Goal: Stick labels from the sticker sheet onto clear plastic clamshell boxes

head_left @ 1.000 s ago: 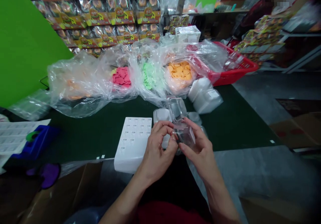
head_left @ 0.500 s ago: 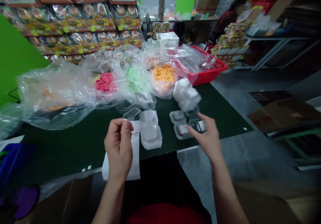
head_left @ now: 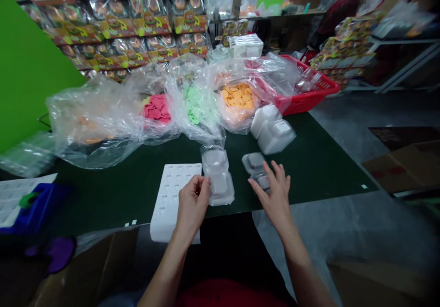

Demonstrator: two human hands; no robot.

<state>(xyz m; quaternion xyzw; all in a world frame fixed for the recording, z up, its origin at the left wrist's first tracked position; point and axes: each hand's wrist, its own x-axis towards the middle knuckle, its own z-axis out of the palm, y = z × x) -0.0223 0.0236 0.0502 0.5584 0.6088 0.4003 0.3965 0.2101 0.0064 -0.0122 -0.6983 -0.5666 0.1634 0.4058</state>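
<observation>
My left hand point(head_left: 194, 199) is closed, thumb and forefinger pinched at the left edge of a clear plastic clamshell container point(head_left: 219, 188). That container lies opened out on the table, apparently the top of a nested stack. A white sheet of printed labels point(head_left: 168, 190) lies to its left, partly under my left wrist. My right hand point(head_left: 277, 194) has its fingers spread over another opened clamshell point(head_left: 253, 160), holding nothing that I can see. The hand hides part of that clamshell. Behind it stands a pile of frosted clamshells point(head_left: 275, 137) with a white label on one.
Plastic bags of pink pieces point(head_left: 157, 108), green pieces point(head_left: 194, 105) and orange pieces point(head_left: 239, 95) line the table's back. A red basket point(head_left: 309, 98) is at the back right, a blue bin point(head_left: 34, 206) at the left. Packaged toy burgers point(head_left: 151, 23) are stacked behind.
My left hand has moved right, off the label sheet to the clamshell stack; the clear plastic beside it now lies over the stack. My right hand has shifted left over the other clamshell. The view has turned left.
</observation>
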